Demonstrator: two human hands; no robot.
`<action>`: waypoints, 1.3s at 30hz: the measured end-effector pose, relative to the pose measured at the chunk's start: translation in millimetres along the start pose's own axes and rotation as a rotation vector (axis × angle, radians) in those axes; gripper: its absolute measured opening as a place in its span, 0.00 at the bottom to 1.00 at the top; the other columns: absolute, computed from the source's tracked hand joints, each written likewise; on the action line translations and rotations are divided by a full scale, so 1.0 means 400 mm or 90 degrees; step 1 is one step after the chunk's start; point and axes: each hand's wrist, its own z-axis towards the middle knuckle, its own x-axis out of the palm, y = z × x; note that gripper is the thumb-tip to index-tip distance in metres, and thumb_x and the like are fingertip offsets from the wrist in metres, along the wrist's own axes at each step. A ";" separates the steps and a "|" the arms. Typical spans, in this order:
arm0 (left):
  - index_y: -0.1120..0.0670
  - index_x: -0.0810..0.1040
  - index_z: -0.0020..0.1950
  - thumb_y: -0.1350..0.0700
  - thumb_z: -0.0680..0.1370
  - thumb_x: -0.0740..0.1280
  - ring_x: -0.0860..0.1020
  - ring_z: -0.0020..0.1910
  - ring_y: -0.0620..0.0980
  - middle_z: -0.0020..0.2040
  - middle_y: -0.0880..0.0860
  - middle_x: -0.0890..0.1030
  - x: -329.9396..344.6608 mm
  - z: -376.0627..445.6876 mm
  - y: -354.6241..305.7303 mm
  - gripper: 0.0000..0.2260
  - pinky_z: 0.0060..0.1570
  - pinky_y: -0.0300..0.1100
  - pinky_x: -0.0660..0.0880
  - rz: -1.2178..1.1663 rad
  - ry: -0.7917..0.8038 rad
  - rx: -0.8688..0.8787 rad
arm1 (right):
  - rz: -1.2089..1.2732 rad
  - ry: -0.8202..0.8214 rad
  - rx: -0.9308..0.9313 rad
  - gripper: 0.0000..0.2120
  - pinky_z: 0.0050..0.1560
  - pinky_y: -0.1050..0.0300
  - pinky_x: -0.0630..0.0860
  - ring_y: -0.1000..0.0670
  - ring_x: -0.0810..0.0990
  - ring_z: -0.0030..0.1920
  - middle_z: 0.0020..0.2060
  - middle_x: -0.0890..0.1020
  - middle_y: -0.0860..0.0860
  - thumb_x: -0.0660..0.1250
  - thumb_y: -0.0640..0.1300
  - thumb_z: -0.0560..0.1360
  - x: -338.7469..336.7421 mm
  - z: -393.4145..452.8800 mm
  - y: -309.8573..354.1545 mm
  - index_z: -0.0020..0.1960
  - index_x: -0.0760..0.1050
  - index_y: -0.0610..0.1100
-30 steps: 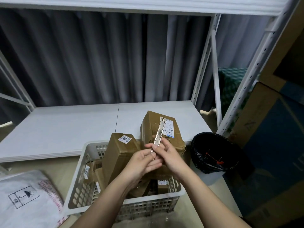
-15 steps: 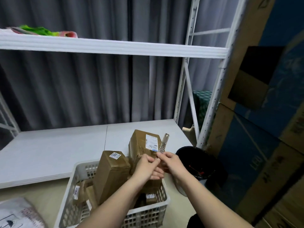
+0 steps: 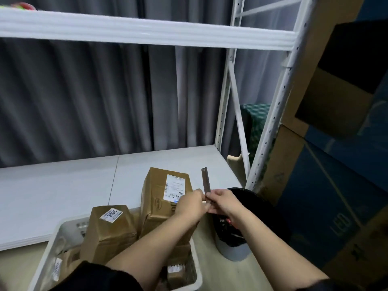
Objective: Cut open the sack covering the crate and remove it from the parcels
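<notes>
The right hand (image 3: 223, 201) curls its fingers and thumb round the lower end of a slim metal utility knife (image 3: 205, 182), which stands nearly upright with its tip pointing up. The left hand (image 3: 190, 204) meets it from the other side, its fingertips pinching the knife's base just below the right thumb, so both hands grasp the same tool. Both forearms are bare; a dark sleeve (image 3: 100, 278) shows at the left elbow.

The hands are raised over the right end of a white perforated plastic crate (image 3: 194, 267) that sits on the pale floor. The crate holds brown, tape-wrapped parcels. The tallest parcel (image 3: 159, 198) stands upright near the crate's far right corner, with a white shipping label facing the camera, partly hidden by the left hand. A second parcel (image 3: 109, 229) leans beside it to the left, bearing a small label marked 3005. Smaller parcels lie lower in the crate under the left forearm. No sack lies over the crate.

Just right of the crate stands a bin (image 3: 237, 252) lined with a black bag (image 3: 252, 204); something red shows inside it. Behind the crate runs a low white shelf board (image 3: 63, 192) of a metal rack (image 3: 273, 110), backed by grey curtains (image 3: 94, 97). Large cardboard boxes (image 3: 327, 185) stack at the right.
</notes>
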 end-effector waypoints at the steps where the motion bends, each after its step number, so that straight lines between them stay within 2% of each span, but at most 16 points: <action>1: 0.56 0.76 0.58 0.50 0.76 0.65 0.78 0.57 0.57 0.56 0.57 0.80 0.007 0.036 0.000 0.15 0.53 0.45 0.73 0.050 -0.008 0.008 | 0.004 -0.016 -0.003 0.11 0.32 0.65 0.79 0.57 0.77 0.26 0.30 0.76 0.49 0.62 0.39 0.79 -0.003 0.036 -0.005 0.38 0.74 0.41; 6: 0.56 0.74 0.64 0.48 0.78 0.59 0.71 0.64 0.56 0.62 0.57 0.74 0.043 0.216 0.004 0.18 0.60 0.48 0.68 0.286 0.009 0.090 | 0.062 -0.072 0.007 0.12 0.22 0.66 0.73 0.57 0.75 0.20 0.28 0.76 0.48 0.63 0.38 0.78 -0.023 0.210 -0.035 0.36 0.73 0.41; 8: 0.55 0.72 0.67 0.47 0.79 0.58 0.68 0.67 0.56 0.65 0.57 0.72 0.061 0.283 0.013 0.20 0.65 0.50 0.63 0.334 0.066 0.109 | 0.070 -0.074 0.034 0.12 0.23 0.66 0.73 0.57 0.74 0.20 0.27 0.75 0.48 0.62 0.37 0.77 -0.029 0.285 -0.051 0.35 0.72 0.40; 11: 0.53 0.67 0.72 0.43 0.79 0.56 0.62 0.72 0.56 0.70 0.57 0.68 0.088 0.367 0.032 0.24 0.74 0.56 0.49 0.389 0.172 0.123 | 0.101 -0.085 0.077 0.14 0.22 0.67 0.72 0.56 0.75 0.20 0.27 0.77 0.47 0.59 0.32 0.76 -0.030 0.386 -0.081 0.33 0.72 0.40; 13: 0.51 0.65 0.74 0.42 0.79 0.53 0.57 0.75 0.57 0.73 0.56 0.66 0.106 0.417 0.055 0.25 0.74 0.60 0.42 0.471 0.219 0.106 | 0.132 -0.100 0.097 0.14 0.22 0.68 0.72 0.55 0.76 0.19 0.26 0.77 0.46 0.58 0.31 0.76 -0.028 0.451 -0.115 0.33 0.71 0.39; 16: 0.49 0.65 0.74 0.43 0.80 0.54 0.51 0.77 0.57 0.75 0.56 0.62 0.133 0.475 0.098 0.23 0.71 0.65 0.37 0.584 0.264 0.059 | 0.194 -0.120 0.136 0.13 0.19 0.68 0.66 0.54 0.71 0.17 0.22 0.74 0.47 0.56 0.30 0.76 -0.006 0.534 -0.178 0.34 0.68 0.39; 19: 0.51 0.67 0.72 0.43 0.79 0.55 0.54 0.75 0.57 0.73 0.56 0.64 0.149 0.511 0.114 0.23 0.72 0.64 0.43 0.591 0.277 0.034 | 0.181 -0.128 0.163 0.17 0.18 0.70 0.61 0.55 0.68 0.14 0.16 0.72 0.51 0.57 0.31 0.77 0.023 0.598 -0.250 0.30 0.67 0.40; 22: 0.53 0.70 0.68 0.49 0.79 0.58 0.60 0.70 0.55 0.68 0.55 0.70 0.151 0.534 0.108 0.19 0.69 0.57 0.51 0.597 0.262 0.045 | 0.165 -0.132 0.183 0.14 0.17 0.70 0.63 0.58 0.67 0.13 0.15 0.72 0.53 0.59 0.32 0.76 0.043 0.639 -0.314 0.32 0.69 0.38; 26: 0.53 0.71 0.67 0.53 0.79 0.58 0.60 0.71 0.56 0.68 0.56 0.70 0.169 0.558 0.102 0.17 0.72 0.58 0.44 0.611 0.262 0.068 | 0.163 -0.145 0.211 0.05 0.17 0.68 0.62 0.57 0.69 0.16 0.23 0.74 0.47 0.59 0.30 0.77 0.063 0.668 -0.362 0.44 0.70 0.36; 29: 0.53 0.70 0.69 0.51 0.79 0.58 0.60 0.72 0.55 0.69 0.55 0.70 0.186 0.566 0.098 0.18 0.74 0.59 0.42 0.624 0.269 0.087 | 0.132 -0.153 0.201 0.08 0.16 0.68 0.65 0.57 0.72 0.16 0.29 0.73 0.45 0.54 0.28 0.78 0.064 0.676 -0.356 0.52 0.68 0.37; 30: 0.53 0.70 0.69 0.52 0.79 0.58 0.60 0.72 0.55 0.69 0.55 0.70 0.190 0.567 0.100 0.18 0.74 0.59 0.42 0.627 0.271 0.087 | 0.125 -0.151 0.204 0.09 0.17 0.68 0.66 0.57 0.72 0.15 0.26 0.73 0.45 0.53 0.27 0.78 0.064 0.679 -0.357 0.46 0.69 0.36; 32: 0.53 0.69 0.69 0.54 0.79 0.58 0.61 0.72 0.56 0.69 0.56 0.70 0.193 0.566 0.103 0.19 0.74 0.59 0.41 0.634 0.277 0.082 | 0.100 -0.159 0.224 0.15 0.28 0.63 0.71 0.53 0.72 0.22 0.25 0.72 0.48 0.56 0.30 0.78 0.068 0.691 -0.369 0.33 0.67 0.39; 33: 0.53 0.69 0.70 0.54 0.79 0.58 0.61 0.72 0.56 0.69 0.56 0.70 0.194 0.565 0.104 0.19 0.73 0.59 0.41 0.636 0.278 0.082 | 0.081 -0.171 0.226 0.17 0.33 0.60 0.70 0.52 0.70 0.26 0.26 0.72 0.48 0.58 0.32 0.77 0.072 0.701 -0.382 0.31 0.66 0.42; 35: 0.53 0.69 0.70 0.54 0.79 0.57 0.61 0.72 0.56 0.69 0.56 0.70 0.196 0.565 0.106 0.19 0.73 0.59 0.41 0.632 0.280 0.084 | 0.066 -0.204 0.217 0.16 0.36 0.58 0.66 0.50 0.68 0.30 0.29 0.73 0.48 0.61 0.33 0.73 0.074 0.710 -0.402 0.30 0.65 0.45; 37: 0.53 0.69 0.69 0.54 0.79 0.58 0.61 0.72 0.56 0.69 0.56 0.71 0.199 0.565 0.108 0.19 0.73 0.58 0.42 0.629 0.279 0.082 | 0.105 -0.210 0.217 0.10 0.37 0.59 0.70 0.48 0.75 0.34 0.37 0.77 0.45 0.61 0.34 0.72 0.073 0.722 -0.426 0.36 0.69 0.47; 39: 0.52 0.71 0.67 0.52 0.78 0.59 0.65 0.69 0.55 0.66 0.54 0.73 0.202 0.563 0.107 0.17 0.73 0.57 0.45 0.626 0.275 0.080 | 0.173 -0.215 0.205 0.07 0.34 0.59 0.75 0.50 0.79 0.28 0.41 0.80 0.42 0.61 0.33 0.73 0.073 0.716 -0.425 0.45 0.73 0.44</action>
